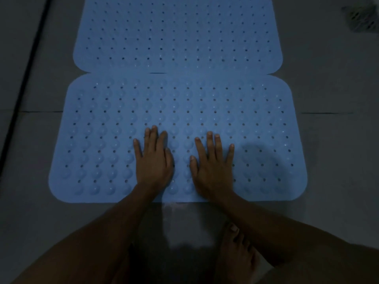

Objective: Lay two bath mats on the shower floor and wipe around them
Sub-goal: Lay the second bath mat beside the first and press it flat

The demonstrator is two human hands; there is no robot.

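Blue mats down, both hands flat

Blue rubber near mat point(178, 111) lies on the grey floor point(332, 140). The left hand point(153, 158) and right hand point(213, 162) press on its near half, side by side, fingers straight and spread, holding nothing. Two mats: the far mat point(178, 31) touches its far edge. One bare foot point(235, 257) stands just behind it.

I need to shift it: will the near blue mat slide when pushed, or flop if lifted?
The near mat likely grips rather than slides: it lies flat, bumps resembling suction cups, both palms pressing. Lifted, it would probably flop; it looks thin and perforated.
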